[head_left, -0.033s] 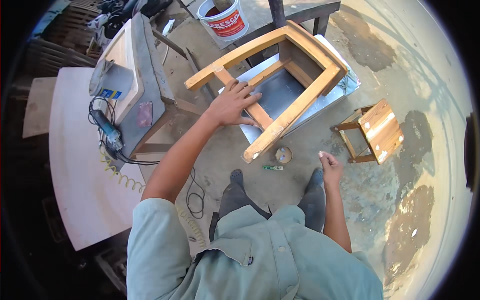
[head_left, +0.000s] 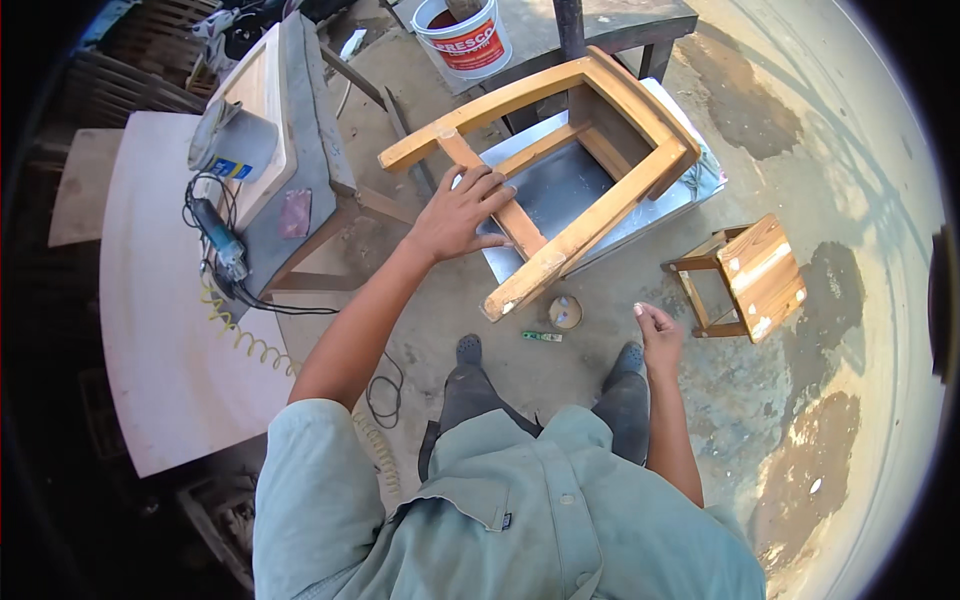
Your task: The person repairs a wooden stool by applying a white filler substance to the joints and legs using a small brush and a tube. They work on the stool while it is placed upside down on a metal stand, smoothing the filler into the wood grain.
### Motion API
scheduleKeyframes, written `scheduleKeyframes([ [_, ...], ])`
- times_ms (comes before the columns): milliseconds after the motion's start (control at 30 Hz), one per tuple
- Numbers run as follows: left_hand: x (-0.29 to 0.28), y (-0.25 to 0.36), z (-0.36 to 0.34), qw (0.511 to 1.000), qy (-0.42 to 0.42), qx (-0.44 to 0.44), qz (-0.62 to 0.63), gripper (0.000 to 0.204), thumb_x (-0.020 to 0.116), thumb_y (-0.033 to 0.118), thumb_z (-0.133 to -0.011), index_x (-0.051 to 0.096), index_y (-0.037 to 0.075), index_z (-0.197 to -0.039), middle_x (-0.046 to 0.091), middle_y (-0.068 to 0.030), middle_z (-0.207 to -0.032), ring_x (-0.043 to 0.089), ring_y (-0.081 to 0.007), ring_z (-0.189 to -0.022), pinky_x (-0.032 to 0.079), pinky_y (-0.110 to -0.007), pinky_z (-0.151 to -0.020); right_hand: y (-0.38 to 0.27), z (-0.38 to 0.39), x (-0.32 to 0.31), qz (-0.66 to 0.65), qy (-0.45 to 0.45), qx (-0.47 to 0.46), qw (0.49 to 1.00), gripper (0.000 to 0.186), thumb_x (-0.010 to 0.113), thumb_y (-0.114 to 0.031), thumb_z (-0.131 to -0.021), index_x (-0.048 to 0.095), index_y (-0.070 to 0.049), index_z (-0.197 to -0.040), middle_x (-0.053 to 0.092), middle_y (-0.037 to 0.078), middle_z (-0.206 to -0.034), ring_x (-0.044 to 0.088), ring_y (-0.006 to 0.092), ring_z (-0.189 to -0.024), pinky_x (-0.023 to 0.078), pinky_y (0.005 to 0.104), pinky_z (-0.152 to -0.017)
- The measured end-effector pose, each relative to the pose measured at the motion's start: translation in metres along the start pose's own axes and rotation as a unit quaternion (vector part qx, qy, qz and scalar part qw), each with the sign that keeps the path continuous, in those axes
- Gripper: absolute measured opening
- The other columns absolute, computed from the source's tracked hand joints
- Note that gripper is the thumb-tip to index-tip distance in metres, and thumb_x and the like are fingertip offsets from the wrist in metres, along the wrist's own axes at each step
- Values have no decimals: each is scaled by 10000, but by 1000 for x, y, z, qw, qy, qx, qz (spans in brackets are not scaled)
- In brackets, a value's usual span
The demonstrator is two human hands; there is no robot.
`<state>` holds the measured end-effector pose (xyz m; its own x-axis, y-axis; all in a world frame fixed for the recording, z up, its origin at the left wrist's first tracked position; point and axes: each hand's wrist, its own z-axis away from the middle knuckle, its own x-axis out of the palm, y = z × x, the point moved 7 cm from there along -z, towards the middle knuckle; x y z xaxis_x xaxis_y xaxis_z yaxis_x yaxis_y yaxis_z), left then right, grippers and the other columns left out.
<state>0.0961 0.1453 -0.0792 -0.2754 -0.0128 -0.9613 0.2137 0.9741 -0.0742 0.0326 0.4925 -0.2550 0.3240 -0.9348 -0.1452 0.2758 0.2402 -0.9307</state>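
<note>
A wooden stool (head_left: pixel 588 226) lies tipped over on a shiny metal-topped stand (head_left: pixel 560 188), its legs pointing toward me. Pale patches show on the near leg end. My left hand (head_left: pixel 462 215) is closed over the crossbar between two legs, fingers on its far side and thumb nearer me. To the right of the stool, my right hand (head_left: pixel 660 338) hangs in the air, thumb and fingers pinched together. Something whitish shows at its fingertips, too small to name. On the floor below the stool stand a small round tin (head_left: pixel 565 313) and a green-and-white tool-like item (head_left: pixel 541 337).
A smaller stool (head_left: pixel 762 278) with white patches stands at right. At left, a bench holds a grey pail (head_left: pixel 245 145), a corded angle grinder (head_left: pixel 222 240) and a reddish sheet (head_left: pixel 296 213). A yellow coiled hose (head_left: pixel 250 346) hangs there. A white bucket (head_left: pixel 465 45) stands at the back.
The whole view has shifted slightly. Both hands keep nearly the same pose, the left on the crossbar and the right pinched; the stool stays in place.
</note>
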Motion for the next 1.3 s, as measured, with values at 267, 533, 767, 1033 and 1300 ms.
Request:
scheduleKeyframes([
  [267, 39, 114, 183, 435, 270, -615, 600, 565, 363, 508, -1060, 520, 34, -1324, 613, -123, -1224, 597, -212, -1112, 479, -383, -953, -133, -7, 45, 97, -268, -134, 949, 219, 743, -171, -896, 757, 14, -1012, 533, -72, -666, 423, 26, -619, 348, 211, -554],
  [533, 74, 143, 132, 366, 311, -573, 665, 441, 434, 461, -1055, 541, 39, -1123, 678, -133, -977, 648, -155, -818, 528, -298, -756, -192, -32, 116, 99, -293, -235, 921, 204, 735, -162, -912, 751, 16, -1010, 589, -39, -671, 488, 31, -605, 398, 210, -552],
  [767, 45, 134, 90, 351, 332, -601, 637, 355, 457, 373, -1049, 550, 36, -1107, 690, -121, -783, 587, -113, -562, 464, -237, -517, -224, -79, 152, 87, -310, -248, 914, 191, 734, -142, -917, 746, 17, -1021, 613, -32, -695, 515, 36, -597, 412, 205, -543],
  [1033, -36, 49, 47, 334, 359, -651, 580, 323, 478, 325, -1012, 589, 22, -997, 659, -124, -656, 552, -105, -458, 405, -219, -411, -316, -66, 192, 77, -400, -347, 845, 170, 722, -117, -911, 750, 11, -1020, 666, 22, -746, 556, 78, -678, 444, 252, -627],
  [1300, -51, 39, 56, 314, 349, -698, 541, 308, 508, 330, -996, 572, 30, -1014, 655, -130, -662, 516, -99, -436, 351, -211, -395, -338, -102, 236, 88, -453, -422, 781, 119, 705, -61, -892, 736, 11, -983, 701, 107, -793, 632, 178, -704, 494, 300, -673],
])
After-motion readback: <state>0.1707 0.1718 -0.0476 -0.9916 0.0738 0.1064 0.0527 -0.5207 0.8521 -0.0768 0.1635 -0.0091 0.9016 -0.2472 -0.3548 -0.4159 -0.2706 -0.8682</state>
